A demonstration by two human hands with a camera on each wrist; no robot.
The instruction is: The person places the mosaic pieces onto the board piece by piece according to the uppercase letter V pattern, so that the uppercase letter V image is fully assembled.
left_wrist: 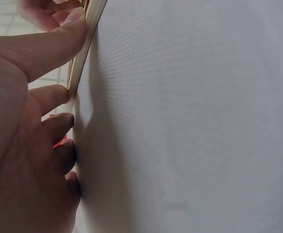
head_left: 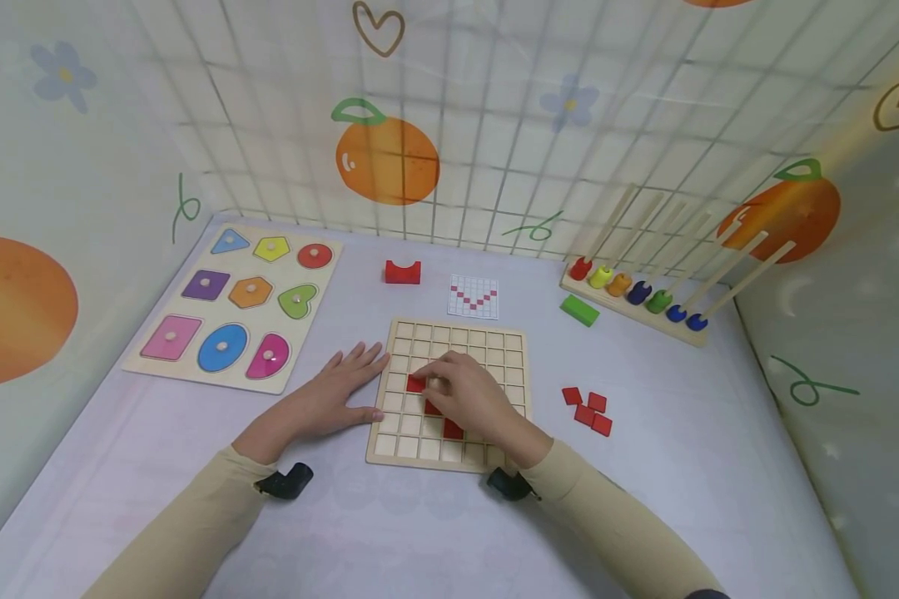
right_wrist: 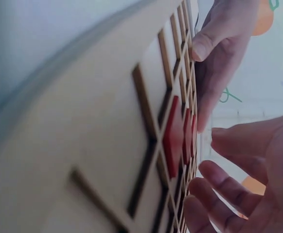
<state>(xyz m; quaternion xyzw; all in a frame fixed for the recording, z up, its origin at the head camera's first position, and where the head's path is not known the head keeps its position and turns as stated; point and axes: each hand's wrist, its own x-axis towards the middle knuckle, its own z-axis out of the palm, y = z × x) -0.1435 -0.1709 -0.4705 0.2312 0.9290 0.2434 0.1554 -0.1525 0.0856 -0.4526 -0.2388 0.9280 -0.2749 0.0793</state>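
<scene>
A wooden grid board [head_left: 397, 449] lies flat on the table. Three red square tiles sit in its cells on a diagonal: an upper tile [head_left: 415, 384], a middle one partly covered, and a lower tile [head_left: 453, 430]. My left hand [head_left: 331, 398] rests beside the board, fingers spread, with thumb and fingertips touching its left edge. Over the board is my right hand [head_left: 468, 395], its index fingertip close to the upper tile. In the right wrist view, that hand's thumb and fingers are bent and apart, with nothing visible between them; part of the board is hidden beneath it.
Several loose red tiles [head_left: 586, 414] lie right of the board. Behind it are a pattern card [head_left: 474, 297], a red block [head_left: 403, 273] and a green block [head_left: 580, 310]. A shape puzzle [head_left: 217, 312] lies left; a peg rack [head_left: 637, 301] stands back right.
</scene>
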